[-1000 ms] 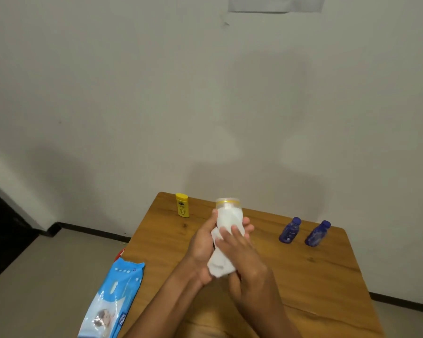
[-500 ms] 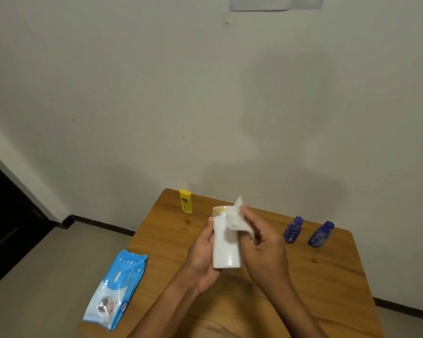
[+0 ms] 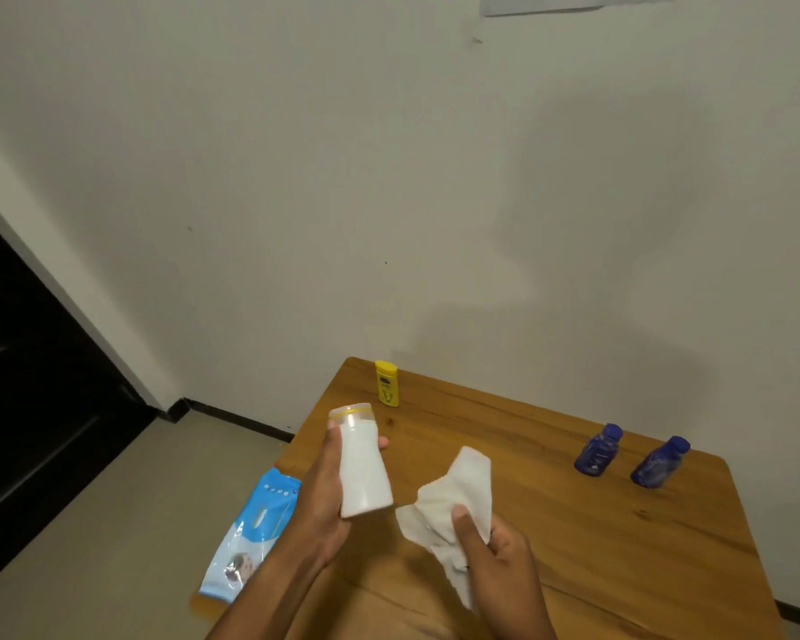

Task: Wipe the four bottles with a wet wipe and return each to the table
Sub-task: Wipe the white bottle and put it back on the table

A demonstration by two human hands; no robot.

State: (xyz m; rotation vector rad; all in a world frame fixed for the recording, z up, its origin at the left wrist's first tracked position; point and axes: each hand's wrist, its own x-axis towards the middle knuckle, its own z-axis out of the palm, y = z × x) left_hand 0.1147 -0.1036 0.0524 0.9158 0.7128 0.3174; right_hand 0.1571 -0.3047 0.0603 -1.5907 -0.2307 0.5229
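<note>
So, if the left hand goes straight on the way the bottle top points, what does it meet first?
Probably the yellow bottle: the left hand tilts the white bottle toward it, with bare table between. Depth is unclear.

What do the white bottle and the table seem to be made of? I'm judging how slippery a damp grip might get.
The white bottle, held in the left hand, looks like smooth opaque plastic with a soft sheen; its top is translucent with a yellow band. The table looks like wood or wood-look laminate: warm brown with grain lines and knots, slightly glossy. Which of the two, the picture cannot settle.
</note>
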